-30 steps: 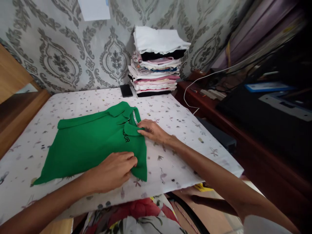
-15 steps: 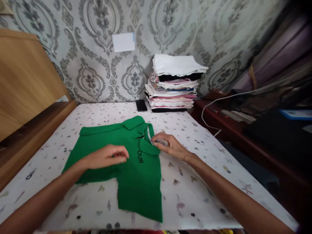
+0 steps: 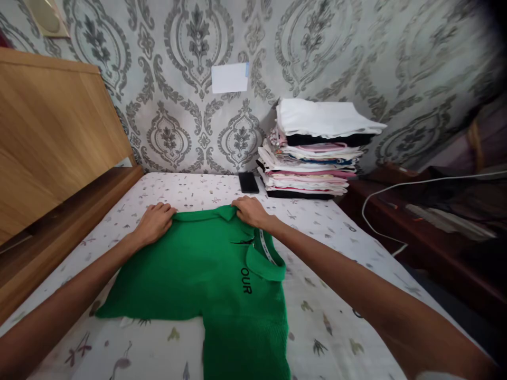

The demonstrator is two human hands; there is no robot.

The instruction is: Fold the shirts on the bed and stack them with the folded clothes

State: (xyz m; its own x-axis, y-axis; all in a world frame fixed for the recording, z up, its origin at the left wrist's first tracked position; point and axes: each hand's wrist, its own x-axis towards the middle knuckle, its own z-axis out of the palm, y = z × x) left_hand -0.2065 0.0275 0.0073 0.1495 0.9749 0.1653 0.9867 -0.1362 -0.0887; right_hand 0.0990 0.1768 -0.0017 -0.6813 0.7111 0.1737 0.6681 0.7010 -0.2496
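Note:
A green polo shirt (image 3: 178,274) lies on the patterned white cloth, its collar to the right and one sleeve pointing toward me. Its far edge is folded over. My left hand (image 3: 155,221) grips the far left corner of the shirt, fingers closed on the fabric. My right hand (image 3: 250,211) has its fingers closed on the far edge near the shoulder, just beyond the collar. Black letters "OUR" show on the front of the shirt.
A tall stack of folded clothes (image 3: 312,153) stands at the back right, beside a black phone (image 3: 248,182). A wooden cabinet (image 3: 59,142) borders the left. On the right, a white cable (image 3: 368,211) hangs over a dark red ledge.
Both hands have moved to the shirt's far edge and closed on it; the right one left the collar. The view has shifted, and the shirt's far edge looks slightly lifted.

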